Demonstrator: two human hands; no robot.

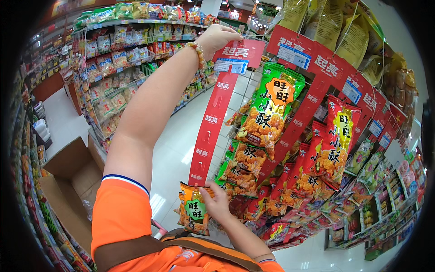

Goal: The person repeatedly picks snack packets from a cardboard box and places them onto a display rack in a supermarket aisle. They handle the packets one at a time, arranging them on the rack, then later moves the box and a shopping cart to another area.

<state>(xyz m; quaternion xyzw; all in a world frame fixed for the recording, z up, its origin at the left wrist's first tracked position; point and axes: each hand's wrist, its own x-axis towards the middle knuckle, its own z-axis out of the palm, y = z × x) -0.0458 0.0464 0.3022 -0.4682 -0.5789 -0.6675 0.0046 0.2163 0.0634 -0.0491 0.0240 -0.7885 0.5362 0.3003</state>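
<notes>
My left hand (219,36) is raised at the top, its fingers pinching the upper corner of a red hanging display strip (211,125) with slots down its length. A blue and white price tag (231,66) sits on the strip's header. Low on the strip, my right hand (216,200) has its thumb and fingers on the top edge of an orange snack bag (196,212) with a green patch. Other orange bags hang just behind that one. To the right, a green snack bag (272,102) hangs over several similar ones.
Red strips with red snack bags (340,142) hang further right on a wire rack. Large yellow bags (326,27) are above them. An opened cardboard box (64,200) stands at the lower left. Shelves of packaged snacks (119,61) curve across the upper left, over a shiny tiled floor (176,142).
</notes>
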